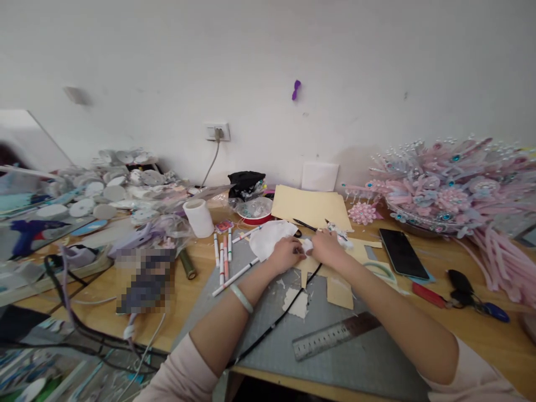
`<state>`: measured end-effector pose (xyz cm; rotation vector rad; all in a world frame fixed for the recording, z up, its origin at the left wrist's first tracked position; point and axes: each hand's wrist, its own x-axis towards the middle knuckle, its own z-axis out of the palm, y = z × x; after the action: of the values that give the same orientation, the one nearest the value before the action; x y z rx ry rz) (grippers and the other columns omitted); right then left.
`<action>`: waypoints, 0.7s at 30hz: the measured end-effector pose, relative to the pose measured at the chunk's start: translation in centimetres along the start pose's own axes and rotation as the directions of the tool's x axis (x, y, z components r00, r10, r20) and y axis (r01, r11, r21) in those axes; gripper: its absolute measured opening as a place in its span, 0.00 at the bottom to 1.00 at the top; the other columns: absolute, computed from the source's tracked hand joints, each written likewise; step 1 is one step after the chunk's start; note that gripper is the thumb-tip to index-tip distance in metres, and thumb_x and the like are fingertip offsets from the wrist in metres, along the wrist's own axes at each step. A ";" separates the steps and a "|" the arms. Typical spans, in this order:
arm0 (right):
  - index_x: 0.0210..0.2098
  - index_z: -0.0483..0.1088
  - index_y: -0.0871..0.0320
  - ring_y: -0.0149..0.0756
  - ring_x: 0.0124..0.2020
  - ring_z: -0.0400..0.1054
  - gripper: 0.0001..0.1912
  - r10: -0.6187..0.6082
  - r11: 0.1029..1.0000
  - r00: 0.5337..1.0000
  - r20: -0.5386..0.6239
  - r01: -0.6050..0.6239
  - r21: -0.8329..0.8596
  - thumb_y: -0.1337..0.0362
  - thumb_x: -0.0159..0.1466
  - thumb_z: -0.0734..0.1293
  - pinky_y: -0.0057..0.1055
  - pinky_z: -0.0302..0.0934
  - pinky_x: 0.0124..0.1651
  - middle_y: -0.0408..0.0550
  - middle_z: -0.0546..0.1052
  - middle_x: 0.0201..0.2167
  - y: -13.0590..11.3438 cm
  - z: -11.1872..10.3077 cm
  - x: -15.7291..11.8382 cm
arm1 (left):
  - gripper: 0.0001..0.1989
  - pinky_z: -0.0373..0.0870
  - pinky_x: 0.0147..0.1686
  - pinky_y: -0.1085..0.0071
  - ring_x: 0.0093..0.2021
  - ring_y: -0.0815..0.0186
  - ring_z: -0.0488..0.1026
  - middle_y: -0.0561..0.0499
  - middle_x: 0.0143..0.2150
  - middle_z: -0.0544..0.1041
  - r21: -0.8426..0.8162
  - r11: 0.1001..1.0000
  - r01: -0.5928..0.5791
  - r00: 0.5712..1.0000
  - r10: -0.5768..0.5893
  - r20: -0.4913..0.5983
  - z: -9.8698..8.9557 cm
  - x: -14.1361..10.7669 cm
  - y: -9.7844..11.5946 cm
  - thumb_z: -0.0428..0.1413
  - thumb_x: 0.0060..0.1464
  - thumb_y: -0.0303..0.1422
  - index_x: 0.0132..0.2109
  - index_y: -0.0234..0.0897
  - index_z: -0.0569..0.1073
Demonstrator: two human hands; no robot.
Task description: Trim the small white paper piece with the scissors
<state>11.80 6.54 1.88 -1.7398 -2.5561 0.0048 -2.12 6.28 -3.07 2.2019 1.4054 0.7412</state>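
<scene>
My left hand (288,254) is at the middle of the grey cutting mat (259,346), fingers curled at the edge of a crumpled white tissue (270,239). Close on its right, my right hand (327,247) has its fingers bent together by a small white scrap (307,245). What either hand pinches is too small to make out. Pieces of cream card (339,293) lie below my right hand. A black cord (272,328) runs from near the hands to the mat's front edge. The steel ruler (326,336) lies in front of my right forearm.
Markers (226,257) and a white roll (198,218) stand or lie left. Cream sheets (312,205) are behind the hands. A black phone (403,253), keys (460,287) and pink flower ornaments (444,195) are right. Cables, a blue glue gun (36,235) and white discs fill the far left.
</scene>
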 end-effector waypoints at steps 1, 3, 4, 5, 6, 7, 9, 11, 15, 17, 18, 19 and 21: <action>0.33 0.73 0.63 0.51 0.46 0.61 0.09 0.001 1.000 1.000 -0.002 -0.001 0.005 0.64 0.53 0.66 0.40 0.50 0.44 0.61 0.73 0.38 0.1 0.0 0.0 | 0.02 0.60 0.43 0.66 0.41 0.61 0.67 0.47 0.40 0.73 -0.027 1.000 0.001 1.000 -0.001 -0.004 -0.1 -0.1 0.1 0.57 0.41 0.30 0.26 0.37 0.74; 0.34 0.72 0.61 0.45 0.43 0.64 0.09 0.004 0.997 1.000 -0.008 -0.004 0.075 0.64 0.56 0.63 0.36 0.53 0.42 0.57 0.75 0.36 0.5 -0.1 -0.4 | 0.02 0.61 0.41 0.68 0.38 0.63 0.67 0.48 0.38 0.73 -0.110 0.994 0.012 0.999 -0.016 -0.040 -0.4 -0.4 0.4 0.56 0.41 0.29 0.26 0.36 0.73; 0.33 0.72 0.60 0.42 0.40 0.66 0.09 0.010 0.989 1.000 -0.016 -0.007 0.151 0.65 0.57 0.62 0.33 0.54 0.40 0.54 0.75 0.35 0.6 -0.1 -0.7 | 0.02 0.62 0.39 0.69 0.36 0.65 0.67 0.48 0.37 0.73 -0.171 0.985 0.020 0.997 -0.033 -0.076 -0.6 -0.6 0.7 0.55 0.43 0.29 0.27 0.36 0.72; 0.33 0.71 0.60 0.39 0.38 0.67 0.09 0.025 0.962 0.999 -0.035 -0.015 0.274 0.65 0.57 0.61 0.31 0.55 0.38 0.53 0.75 0.33 0.8 0.0 -1.2 | 0.03 0.62 0.37 0.70 0.34 0.66 0.67 0.48 0.35 0.72 -0.232 0.972 0.035 0.988 -0.068 -0.135 -0.9 -0.8 1.1 0.54 0.45 0.30 0.29 0.36 0.72; 0.33 0.71 0.60 0.38 0.36 0.67 0.09 0.052 0.909 0.997 -0.062 -0.022 0.415 0.65 0.58 0.60 0.30 0.55 0.37 0.52 0.75 0.33 1.0 0.2 -1.7 | 0.04 0.62 0.37 0.70 0.33 0.67 0.67 0.49 0.33 0.72 -0.277 0.960 0.037 0.976 -0.094 -0.195 -1.1 -1.0 1.5 0.52 0.46 0.30 0.30 0.36 0.71; 0.32 0.70 0.61 0.37 0.34 0.67 0.09 0.081 0.843 0.993 -0.088 -0.021 0.537 0.64 0.57 0.60 0.30 0.56 0.36 0.51 0.75 0.32 1.1 0.4 -2.2 | 0.04 0.62 0.36 0.70 0.33 0.67 0.67 0.50 0.32 0.72 -0.304 0.952 0.025 0.965 -0.103 -0.241 -1.4 -1.2 1.9 0.52 0.47 0.31 0.31 0.36 0.71; 0.32 0.69 0.60 0.36 0.30 0.67 0.09 0.132 0.685 0.984 -0.117 -0.006 0.728 0.62 0.57 0.60 0.30 0.58 0.35 0.49 0.74 0.29 1.1 1.1 -3.3 | 0.04 0.62 0.37 0.70 0.33 0.67 0.66 0.51 0.31 0.71 -0.314 0.949 -0.005 0.955 -0.088 -0.283 -1.8 -1.6 2.6 0.51 0.48 0.31 0.32 0.36 0.70; 0.32 0.68 0.59 0.34 0.27 0.66 0.10 0.164 0.521 0.983 -0.078 -0.019 0.853 0.60 0.56 0.60 0.30 0.59 0.33 0.47 0.73 0.26 0.9 2.0 -4.2 | 0.04 0.61 0.38 0.70 0.34 0.67 0.67 0.51 0.31 0.72 -0.305 0.952 -0.026 0.954 -0.068 -0.293 -2.0 -1.9 3.0 0.51 0.49 0.30 0.32 0.37 0.70; 0.31 0.67 0.59 0.34 0.27 0.67 0.10 0.154 0.388 0.987 -0.035 -0.028 0.921 0.59 0.55 0.61 0.30 0.61 0.33 0.46 0.73 0.26 0.1 3.4 -5.1 | 0.03 0.62 0.38 0.70 0.34 0.67 0.67 0.50 0.33 0.72 -0.272 0.960 -0.059 0.953 -0.027 -0.302 -2.1 -2.2 3.2 0.52 0.48 0.30 0.31 0.37 0.71; 0.30 0.67 0.59 0.33 0.27 0.67 0.09 0.149 0.411 0.987 -0.055 -0.011 0.912 0.60 0.55 0.61 0.30 0.61 0.32 0.45 0.72 0.24 -0.2 3.7 -5.3 | 0.03 0.62 0.38 0.71 0.34 0.67 0.67 0.51 0.32 0.72 -0.257 0.963 -0.082 0.960 0.007 -0.280 -2.1 -2.2 3.1 0.53 0.48 0.30 0.30 0.37 0.71; 0.29 0.67 0.59 0.33 0.27 0.66 0.08 0.149 0.433 0.986 -0.071 -0.001 0.901 0.61 0.55 0.61 0.30 0.61 0.32 0.45 0.72 0.24 -0.3 3.7 -5.3 | 0.03 0.62 0.37 0.71 0.34 0.67 0.67 0.51 0.32 0.72 -0.249 0.964 -0.093 0.965 0.026 -0.262 -2.1 -2.2 3.1 0.53 0.48 0.29 0.30 0.37 0.71; 0.29 0.67 0.59 0.33 0.26 0.66 0.07 0.149 0.457 0.985 -0.084 0.007 0.889 0.62 0.55 0.61 0.29 0.60 0.32 0.45 0.72 0.23 -0.4 3.7 -5.3 | 0.03 0.63 0.37 0.71 0.33 0.68 0.67 0.51 0.31 0.72 -0.240 0.965 -0.104 0.969 0.044 -0.243 -2.2 -2.2 3.1 0.53 0.48 0.29 0.29 0.37 0.71; 0.29 0.67 0.59 0.32 0.26 0.67 0.07 0.144 0.494 0.984 -0.103 0.019 0.869 0.63 0.55 0.61 0.29 0.60 0.32 0.45 0.73 0.23 -0.5 3.6 -5.3 | 0.03 0.63 0.35 0.72 0.32 0.68 0.68 0.51 0.30 0.72 -0.209 0.969 -0.134 0.974 0.090 -0.208 -2.3 -2.3 3.0 0.53 0.48 0.28 0.29 0.36 0.71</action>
<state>13.13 1.54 -1.95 -1.2869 -1.7639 0.9523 -2.30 3.16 0.09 2.0913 1.2243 1.1278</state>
